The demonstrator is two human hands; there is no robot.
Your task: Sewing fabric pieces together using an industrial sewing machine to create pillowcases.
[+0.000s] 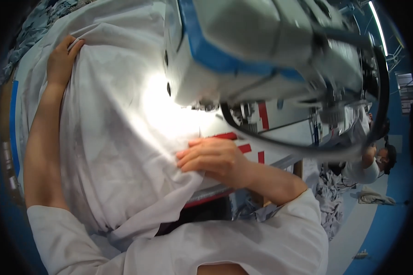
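Observation:
A large white cloth point(110, 123) spreads over the sewing table and hangs down toward my lap. At its far left part, my left hand point(62, 62) pinches a fold between thumb and fingers. My right hand point(215, 158) is closed on the cloth's right edge, fingers together and pointing left; its thumb is hidden. Just beyond that hand stands a white and blue sewing machine point(243, 59). Its lamp throws a bright glare on the cloth, and the needle area is hard to make out.
Red tape strips point(244, 148) mark the white table top right of my right hand. A black hose point(307, 149) loops in front of the machine. Rumpled fabric point(330, 201) lies in a heap at right, near another person point(365, 167). More cloth point(36, 27) is piled far left.

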